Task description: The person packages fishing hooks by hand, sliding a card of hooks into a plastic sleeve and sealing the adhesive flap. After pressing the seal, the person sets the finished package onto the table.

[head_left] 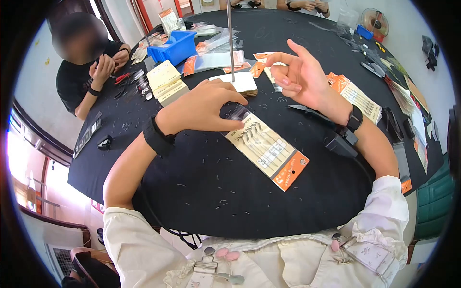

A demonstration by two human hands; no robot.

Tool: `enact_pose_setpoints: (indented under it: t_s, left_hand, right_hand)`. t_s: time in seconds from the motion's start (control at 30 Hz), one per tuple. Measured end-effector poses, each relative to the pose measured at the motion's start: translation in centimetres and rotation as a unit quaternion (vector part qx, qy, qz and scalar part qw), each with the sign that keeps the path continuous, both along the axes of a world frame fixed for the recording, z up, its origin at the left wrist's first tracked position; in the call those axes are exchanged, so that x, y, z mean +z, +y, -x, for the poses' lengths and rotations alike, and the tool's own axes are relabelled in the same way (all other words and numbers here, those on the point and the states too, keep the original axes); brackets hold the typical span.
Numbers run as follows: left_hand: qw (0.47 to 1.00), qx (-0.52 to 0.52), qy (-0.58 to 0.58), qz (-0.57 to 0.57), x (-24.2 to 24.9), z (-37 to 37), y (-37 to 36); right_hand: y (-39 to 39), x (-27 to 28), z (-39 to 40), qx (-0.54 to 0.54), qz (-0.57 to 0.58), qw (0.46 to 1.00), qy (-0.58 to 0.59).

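A fishing hook packet (pixel 266 149) lies slantwise on the black table, its orange end toward me and several dark hooks showing on its cream card. At its clear upper end is my left hand (pixel 206 106), palm down, thumb and fingers apart, the thumb touching the packet's edge. My right hand (pixel 302 79) is raised to the right of it, thumb and forefinger spread, other fingers loosely curled, with nothing in it. Between the hands stands a stack of cream cards (pixel 245 85) by a metal rod (pixel 230 43). Dark scissors (pixel 309 113) lie below my right wrist.
A blue bin (pixel 173 47) stands at the back left, with stacked cream boxes (pixel 166 80) before it. More hook packets (pixel 357 98) lie at right, near a black device (pixel 341 143). A co-worker (pixel 81 62) sits at left. Small clippings dot the black tablecloth (pixel 201 192).
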State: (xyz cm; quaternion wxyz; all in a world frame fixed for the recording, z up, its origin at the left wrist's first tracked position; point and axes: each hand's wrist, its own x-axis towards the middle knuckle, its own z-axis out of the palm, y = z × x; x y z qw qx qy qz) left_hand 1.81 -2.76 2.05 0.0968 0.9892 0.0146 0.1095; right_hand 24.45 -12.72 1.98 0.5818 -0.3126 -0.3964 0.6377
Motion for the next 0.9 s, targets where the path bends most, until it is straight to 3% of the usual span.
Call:
enact_pose_setpoints:
  t_s: [0.33,0.43,0.73,0.9]
  left_hand:
    - [0.998,0.015,0.058,-0.037,-0.3,0.1,-0.4]
    - [1.000,-0.014,-0.002,-0.020,-1.6,0.0,0.3]
    - [0.998,-0.008,0.046,0.039,-0.5,-0.3,-0.3]
    - [0.986,-0.027,0.039,0.159,-0.8,-0.6,0.1]
  right_hand:
    - [-0.1,-0.2,-0.1,0.049,-0.037,0.997,-0.043]
    - [-0.1,-0.2,0.0,0.051,-0.039,0.997,-0.051]
    - [-0.5,0.1,0.8,0.021,-0.029,0.996,-0.086]
    - [-0.4,-0.2,0.7,0.023,-0.029,0.994,-0.098]
